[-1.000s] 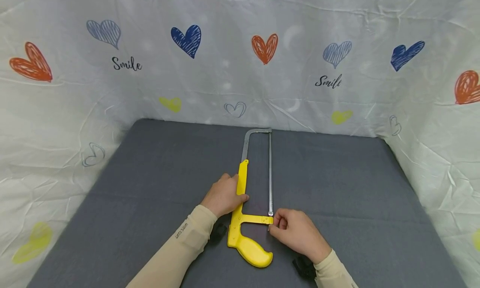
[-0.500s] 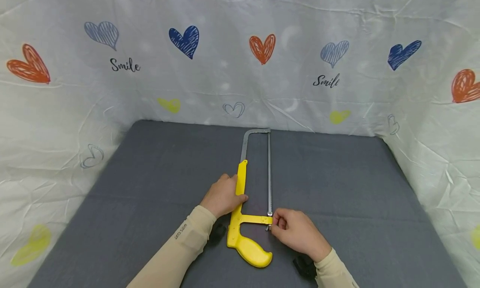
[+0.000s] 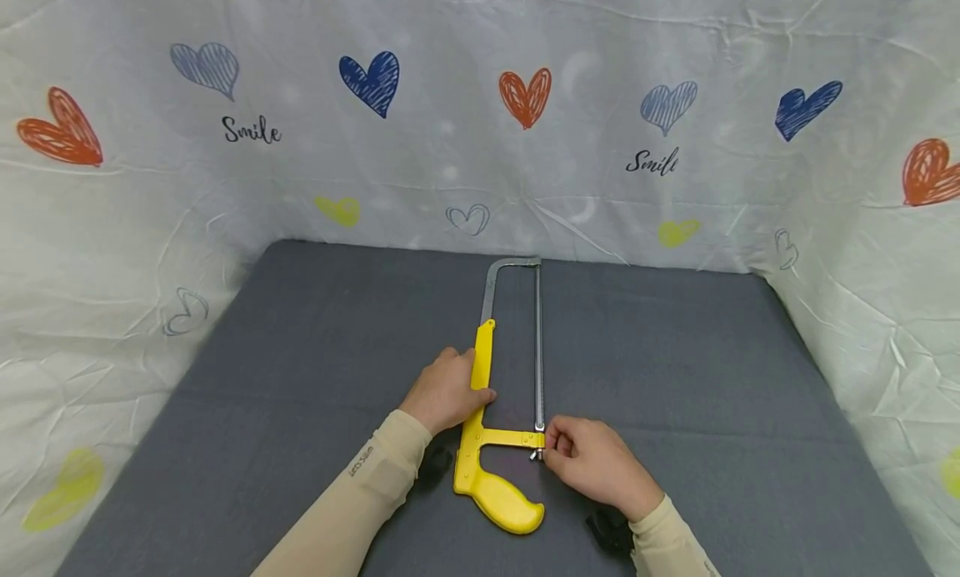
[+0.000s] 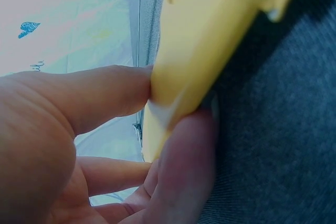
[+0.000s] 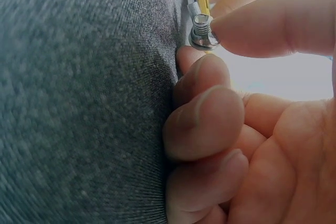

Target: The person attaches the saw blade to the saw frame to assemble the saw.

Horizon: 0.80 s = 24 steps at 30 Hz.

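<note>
The yellow hacksaw (image 3: 491,444) lies flat on the grey surface (image 3: 262,377), its handle toward the person and its metal bow reaching away toward the heart-printed cloth (image 3: 450,102). A likely slip starts on the left: the left hand (image 3: 447,391) holds only the narrow yellow spine of the frame, thumb on one face and fingers curled under the other, so if that hold loosens the whole saw may pivot on the cloth-like cover and pull the small fastener away from the other hand. Further right, the thin blade (image 3: 538,343) runs just beside the knuckles; a skid could carry fingers against its toothed edge. At the right, the right hand (image 3: 592,464) pinches the small metal nut (image 5: 202,31) at the blade's near end between thumb and forefinger, the other fingers curled in beneath; the nut is tiny and smooth, so the fingertips may slide off it. Both forearms, in beige sleeves, angle in from the bottom edge, wrists low near the surface.
</note>
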Motion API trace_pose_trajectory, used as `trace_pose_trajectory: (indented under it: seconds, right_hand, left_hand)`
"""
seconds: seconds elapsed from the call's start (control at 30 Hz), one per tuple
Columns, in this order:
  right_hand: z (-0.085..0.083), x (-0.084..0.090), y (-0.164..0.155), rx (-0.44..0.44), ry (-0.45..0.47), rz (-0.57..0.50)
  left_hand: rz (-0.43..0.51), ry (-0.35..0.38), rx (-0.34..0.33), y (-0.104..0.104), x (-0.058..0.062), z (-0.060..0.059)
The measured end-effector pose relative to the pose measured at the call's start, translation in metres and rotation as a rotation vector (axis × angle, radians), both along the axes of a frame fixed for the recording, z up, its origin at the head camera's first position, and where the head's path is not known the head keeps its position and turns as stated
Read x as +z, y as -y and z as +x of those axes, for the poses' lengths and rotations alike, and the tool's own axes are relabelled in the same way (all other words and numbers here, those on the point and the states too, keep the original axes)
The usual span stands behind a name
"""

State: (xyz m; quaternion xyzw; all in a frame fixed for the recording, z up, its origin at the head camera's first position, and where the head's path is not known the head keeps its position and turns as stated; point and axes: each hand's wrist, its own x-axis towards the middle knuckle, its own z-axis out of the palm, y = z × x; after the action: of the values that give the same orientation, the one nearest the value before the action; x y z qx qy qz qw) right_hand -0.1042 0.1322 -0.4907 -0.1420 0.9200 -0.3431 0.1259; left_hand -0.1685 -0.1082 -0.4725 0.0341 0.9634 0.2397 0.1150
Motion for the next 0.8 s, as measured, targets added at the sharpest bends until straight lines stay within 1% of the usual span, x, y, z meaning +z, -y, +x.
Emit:
trace_pose_trajectory:
  seconds: [0.27, 0.5, 0.67, 0.8]
  right_hand:
    - [0.001, -0.001, -0.005, 0.026, 0.020, -0.031]
    - [-0.010, -0.005, -0.006, 0.033, 0.018, -0.042]
    - [-0.017, -0.007, -0.004, 0.060, 0.056, -0.060]
    - [-0.018, -0.008, 0.001, 0.086, 0.051, -0.078]
  left_hand:
    - [0.004, 0.017, -0.013, -0.001, -0.001, 0.000]
    - [0.019, -0.003, -0.027, 0.001, -0.001, -0.010]
    - [0.049, 0.020, -0.004, 0.007, -0.006, -0.011]
    - [0.052, 0.027, 0.012, 0.014, -0.006, -0.009]
